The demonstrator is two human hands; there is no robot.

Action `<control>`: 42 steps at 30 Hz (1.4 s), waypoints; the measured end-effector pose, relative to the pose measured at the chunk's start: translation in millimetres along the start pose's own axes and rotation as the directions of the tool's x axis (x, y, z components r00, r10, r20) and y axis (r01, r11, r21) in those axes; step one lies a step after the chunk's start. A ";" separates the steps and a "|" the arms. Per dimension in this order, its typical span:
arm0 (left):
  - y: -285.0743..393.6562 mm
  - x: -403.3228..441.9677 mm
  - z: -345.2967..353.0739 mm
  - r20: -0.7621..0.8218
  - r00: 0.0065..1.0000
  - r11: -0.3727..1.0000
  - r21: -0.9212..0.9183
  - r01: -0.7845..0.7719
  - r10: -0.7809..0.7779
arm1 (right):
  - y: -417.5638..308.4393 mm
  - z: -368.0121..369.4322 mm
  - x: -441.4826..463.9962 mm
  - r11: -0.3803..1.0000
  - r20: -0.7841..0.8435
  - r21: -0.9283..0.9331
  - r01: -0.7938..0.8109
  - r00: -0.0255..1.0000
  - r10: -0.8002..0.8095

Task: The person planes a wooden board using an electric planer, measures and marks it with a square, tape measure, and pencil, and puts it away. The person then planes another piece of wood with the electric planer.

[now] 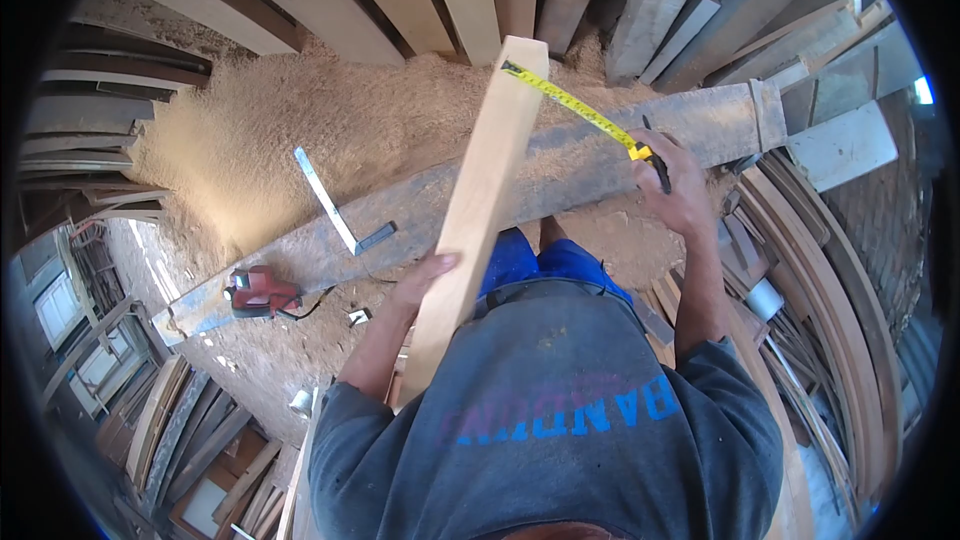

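Note:
My left hand (430,275) is closed around the near part of a pale squared timber (482,185), which slants up and away from my body across a plank bench. In my right hand (682,185) is a tape measure (641,152) with a yellow and black case. Its yellow blade (575,108) runs out to the left, and the end lies on the far end of the timber. A thin dark stick, perhaps a pencil, pokes out by my right fingers. To the left, a try square (328,202) with a metal blade and dark stock lies on the bench.
The long worn plank bench (410,202) crosses in front of me, with a red power tool (262,292) on its left end. Sawdust (250,140) is heaped beyond it. Boards (380,0) lean along the far side, and more timber (815,310) is stacked at right.

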State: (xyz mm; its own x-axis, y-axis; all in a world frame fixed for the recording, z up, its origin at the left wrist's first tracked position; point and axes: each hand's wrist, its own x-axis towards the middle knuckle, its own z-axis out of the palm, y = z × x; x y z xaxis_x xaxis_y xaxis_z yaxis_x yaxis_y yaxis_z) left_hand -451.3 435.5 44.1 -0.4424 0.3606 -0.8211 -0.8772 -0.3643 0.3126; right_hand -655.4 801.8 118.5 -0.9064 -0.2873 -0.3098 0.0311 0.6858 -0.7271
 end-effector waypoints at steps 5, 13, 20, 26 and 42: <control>9.3 32.9 8.9 -0.152 0.918 0.622 0.774 -0.120 0.367 | 3.0 -8.3 4.2 0.995 -0.071 -0.097 0.028 0.997 -0.035; 15.9 105.7 46.0 -0.302 0.755 0.128 0.951 0.282 0.582 | 35.3 19.6 25.8 0.959 -0.065 -0.272 -0.083 0.996 0.068; -10.4 138.3 45.6 -0.222 0.682 0.071 0.968 0.242 0.697 | 88.9 49.8 55.8 0.959 -0.071 -0.273 -0.072 0.996 0.054; 15.7 159.3 16.4 -0.090 0.670 0.131 0.991 -0.010 0.737 | 81.8 56.3 73.5 0.959 -0.040 -0.268 -0.091 0.996 0.083; 162.9 321.4 34.1 -0.212 0.643 0.563 0.720 -0.406 0.736 | 133.6 69.9 93.3 0.986 0.000 -0.164 -0.030 1.000 0.030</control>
State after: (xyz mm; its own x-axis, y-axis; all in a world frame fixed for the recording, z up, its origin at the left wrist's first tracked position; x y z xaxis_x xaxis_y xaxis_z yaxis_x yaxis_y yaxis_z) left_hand -742.8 521.3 -152.6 -0.8904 -0.2179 -0.3996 -0.4482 0.2672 0.8531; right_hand -706.4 819.9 -50.5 -0.9049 -0.2668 -0.3315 -0.0118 0.7946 -0.6071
